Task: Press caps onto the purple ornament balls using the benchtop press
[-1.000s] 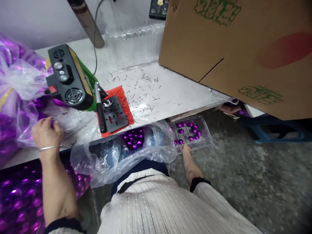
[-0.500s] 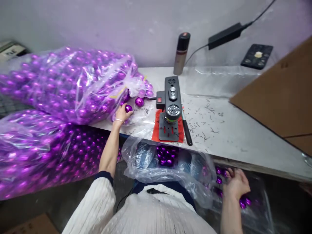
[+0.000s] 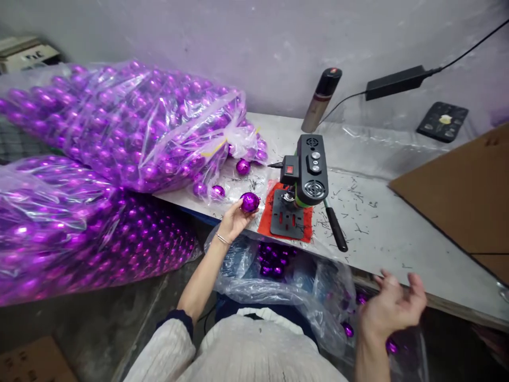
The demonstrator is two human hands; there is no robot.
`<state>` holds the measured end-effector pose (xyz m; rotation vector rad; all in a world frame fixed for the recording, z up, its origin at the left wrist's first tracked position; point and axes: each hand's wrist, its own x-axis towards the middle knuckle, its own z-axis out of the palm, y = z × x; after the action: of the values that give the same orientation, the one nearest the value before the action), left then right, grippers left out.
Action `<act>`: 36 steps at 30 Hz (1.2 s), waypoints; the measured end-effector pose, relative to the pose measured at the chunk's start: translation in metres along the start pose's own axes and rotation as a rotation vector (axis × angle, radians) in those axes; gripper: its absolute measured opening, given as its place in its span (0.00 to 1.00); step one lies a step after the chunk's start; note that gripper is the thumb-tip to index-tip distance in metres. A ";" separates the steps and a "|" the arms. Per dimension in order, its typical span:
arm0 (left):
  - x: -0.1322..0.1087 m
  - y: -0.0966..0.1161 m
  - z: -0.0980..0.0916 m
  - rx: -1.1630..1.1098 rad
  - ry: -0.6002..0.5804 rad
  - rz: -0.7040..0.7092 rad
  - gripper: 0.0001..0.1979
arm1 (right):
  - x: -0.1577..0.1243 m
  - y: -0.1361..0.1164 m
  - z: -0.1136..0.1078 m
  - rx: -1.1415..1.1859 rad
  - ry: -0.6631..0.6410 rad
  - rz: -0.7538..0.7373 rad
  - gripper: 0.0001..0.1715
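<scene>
My left hand is closed around a shiny purple ball ornament, held above the front edge of the table, just left of the press. That black hand press stands on a red sheet, its flat base toward me and its black lever handle out to the right. Over the table's front edge at right, my right hand has its fingers apart and nothing in it. Below it, purple balls lie in a clear plastic bag spread across my lap.
Large clear bags of purple balls fill the left side, with a few loose balls beside them. Behind the press stand a spray can and a black power adapter. A cardboard box leans in at right; dark scraps litter the table.
My left hand has carried the purple ball rightward from beside the bags toward the press. My right hand has risen a little, fingers spreading. The camera view has shifted.
</scene>
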<state>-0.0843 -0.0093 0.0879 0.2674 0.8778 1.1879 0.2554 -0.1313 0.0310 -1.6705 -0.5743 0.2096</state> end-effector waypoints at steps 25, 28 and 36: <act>0.019 -0.057 0.016 0.269 -0.061 0.059 0.23 | -0.011 -0.138 0.096 0.158 -0.440 -1.232 0.26; 0.028 -0.065 0.017 0.499 -0.047 0.226 0.28 | -0.011 -0.139 0.097 0.178 -0.479 -1.188 0.24; 0.043 -0.078 0.016 1.182 -0.046 0.533 0.35 | -0.010 -0.136 0.097 0.207 -0.501 -1.198 0.24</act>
<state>-0.0142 0.0029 0.0316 1.5503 1.4465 0.9896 0.1691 -0.0407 0.1423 -0.8383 -1.7489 -0.1983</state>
